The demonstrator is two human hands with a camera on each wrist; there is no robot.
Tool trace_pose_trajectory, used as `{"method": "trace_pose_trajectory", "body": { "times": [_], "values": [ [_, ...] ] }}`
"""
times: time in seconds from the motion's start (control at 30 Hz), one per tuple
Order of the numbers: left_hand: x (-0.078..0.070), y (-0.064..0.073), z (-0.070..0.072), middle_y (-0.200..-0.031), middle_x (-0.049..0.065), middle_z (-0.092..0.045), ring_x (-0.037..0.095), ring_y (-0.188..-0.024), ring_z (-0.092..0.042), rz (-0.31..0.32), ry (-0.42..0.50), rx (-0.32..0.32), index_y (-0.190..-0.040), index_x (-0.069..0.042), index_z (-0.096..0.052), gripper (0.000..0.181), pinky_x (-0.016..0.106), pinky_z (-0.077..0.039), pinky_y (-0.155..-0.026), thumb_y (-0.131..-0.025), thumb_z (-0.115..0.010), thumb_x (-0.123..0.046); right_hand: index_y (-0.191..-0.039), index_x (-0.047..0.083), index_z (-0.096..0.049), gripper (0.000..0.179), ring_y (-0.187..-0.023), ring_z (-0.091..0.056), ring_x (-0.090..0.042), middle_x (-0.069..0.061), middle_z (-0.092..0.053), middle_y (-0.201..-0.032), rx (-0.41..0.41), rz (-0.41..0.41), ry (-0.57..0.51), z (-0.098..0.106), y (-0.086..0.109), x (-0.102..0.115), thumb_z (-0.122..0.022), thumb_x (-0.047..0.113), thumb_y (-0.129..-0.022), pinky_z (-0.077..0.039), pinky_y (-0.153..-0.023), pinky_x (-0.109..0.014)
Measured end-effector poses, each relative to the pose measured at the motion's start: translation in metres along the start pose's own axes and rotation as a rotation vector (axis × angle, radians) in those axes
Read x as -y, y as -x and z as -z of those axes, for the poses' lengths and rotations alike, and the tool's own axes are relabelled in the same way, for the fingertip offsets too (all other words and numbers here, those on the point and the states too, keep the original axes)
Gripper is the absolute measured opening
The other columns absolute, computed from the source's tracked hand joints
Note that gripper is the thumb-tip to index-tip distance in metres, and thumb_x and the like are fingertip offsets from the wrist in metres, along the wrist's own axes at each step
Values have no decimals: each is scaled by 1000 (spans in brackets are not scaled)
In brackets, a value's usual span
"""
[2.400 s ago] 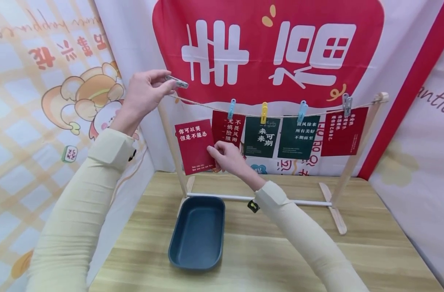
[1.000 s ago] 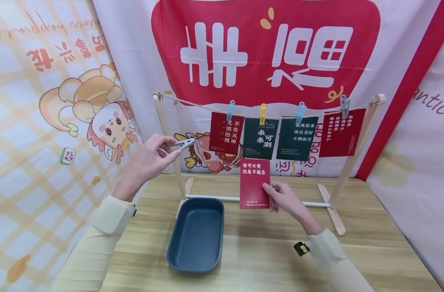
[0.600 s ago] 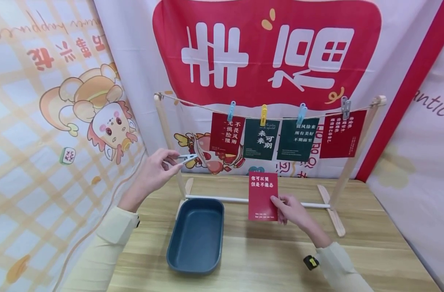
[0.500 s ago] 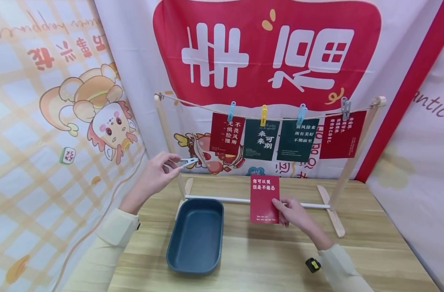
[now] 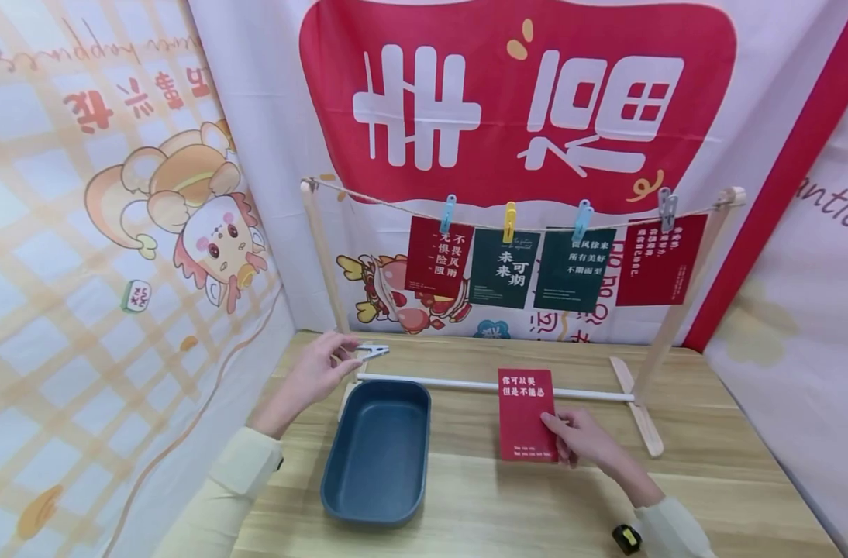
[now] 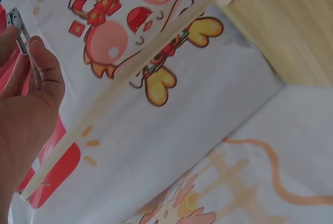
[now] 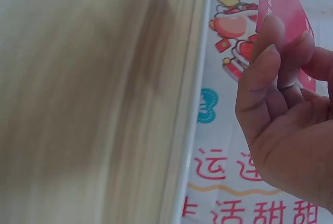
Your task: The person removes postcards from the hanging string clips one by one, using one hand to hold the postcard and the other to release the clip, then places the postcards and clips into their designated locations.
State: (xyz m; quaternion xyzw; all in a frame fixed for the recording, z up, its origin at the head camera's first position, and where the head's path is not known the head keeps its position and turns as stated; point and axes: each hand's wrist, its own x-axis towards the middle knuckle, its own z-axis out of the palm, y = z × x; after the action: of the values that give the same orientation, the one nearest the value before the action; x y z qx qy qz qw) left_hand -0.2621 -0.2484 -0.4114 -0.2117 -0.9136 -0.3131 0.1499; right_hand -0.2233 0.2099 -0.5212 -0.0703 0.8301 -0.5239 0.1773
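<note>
My left hand [image 5: 314,376] pinches a grey clothespin [image 5: 375,351] between thumb and fingers, above the far left of the blue tray. In the left wrist view the clothespin [image 6: 18,26] stands out past the fingertips. My right hand [image 5: 583,440] grips a red card [image 5: 525,411] with white writing by its lower right edge. The card faces me upright, in front of the rack's white bottom rod. In the right wrist view, fingers curl behind the card [image 7: 283,5], hiding part of it.
A string [image 5: 382,203] spans a wooden rack. Cards hang from it: red [image 5: 434,260], green [image 5: 501,271], another green [image 5: 570,271] and red [image 5: 657,271], held by blue, yellow and grey clothespins. The blue tray [image 5: 375,465] stands on the wooden table [image 5: 480,511], printed cloths behind and beside it.
The left hand has come down from the string's left end, still pinching the clothespin. The right hand has carried the red card from the rack's left side rightward, down and nearer.
</note>
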Motion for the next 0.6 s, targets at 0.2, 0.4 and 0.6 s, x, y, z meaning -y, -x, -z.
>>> {"method": "trace_pose_trajectory", "body": {
  "times": [0.2, 0.4, 0.6],
  "values": [
    [12, 19, -28, -98, 12, -63, 16, -83, -62, 55, -91, 129, -107, -1, -66, 24, 28, -54, -71, -86, -74, -10, -94, -1, -59, 42, -47, -55, -12, -1, -53, -53, 95, -19, -1, 1, 6, -22, -49, 38, -102, -48, -45, -28],
    [17, 32, -53, -92, 7, -62, 13, -78, -59, 116, -141, 212, -100, -5, -66, 19, 27, -53, -68, -85, -76, -12, -89, 2, -59, 40, -45, -57, -11, 1, -54, -51, 137, -34, 33, 5, 17, -46, -48, 37, -103, -44, -43, -23],
    [20, 37, -71, -91, 7, -62, 13, -79, -59, 147, -115, 294, -100, -5, -64, 22, 27, -53, -67, -84, -77, -12, -89, 1, -60, 40, -44, -62, -14, 1, -55, -51, 155, -43, 51, 9, 27, -62, -47, 36, -103, -48, -41, -26]
  ]
}}
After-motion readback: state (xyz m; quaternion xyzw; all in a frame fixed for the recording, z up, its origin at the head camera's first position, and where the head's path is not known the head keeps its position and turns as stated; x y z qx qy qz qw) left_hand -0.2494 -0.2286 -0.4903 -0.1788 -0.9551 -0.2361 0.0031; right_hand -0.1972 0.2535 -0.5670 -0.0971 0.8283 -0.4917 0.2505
